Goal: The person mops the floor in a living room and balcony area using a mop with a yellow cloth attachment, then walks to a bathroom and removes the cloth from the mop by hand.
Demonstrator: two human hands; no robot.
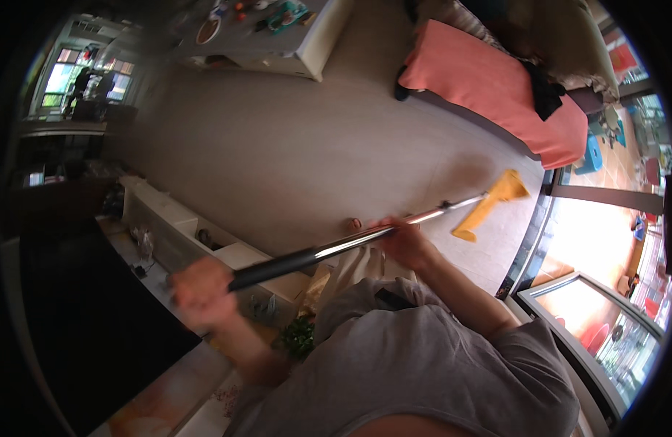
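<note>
A long-handled floor-cleaning tool with a chrome pole [347,244] and a black grip [276,267] lies slantwise across the view in front of my body. My left hand [202,292], blurred, is closed around the end of the black grip. Further along, my right hand [404,243] holds the metal pole. At the far end on the right, the yellow head [486,206] is over the pale floor [292,136]; whether it touches the floor cannot be told. The fingers of both hands are partly hidden or blurred.
A low white cabinet [177,218] and a large black screen [96,328] stand at the left. A cluttered table [308,49] is at the top. A sofa with a pink cover [478,87] is upper right, near a sliding-door track [524,246]. A green plant [298,336] is beside my body.
</note>
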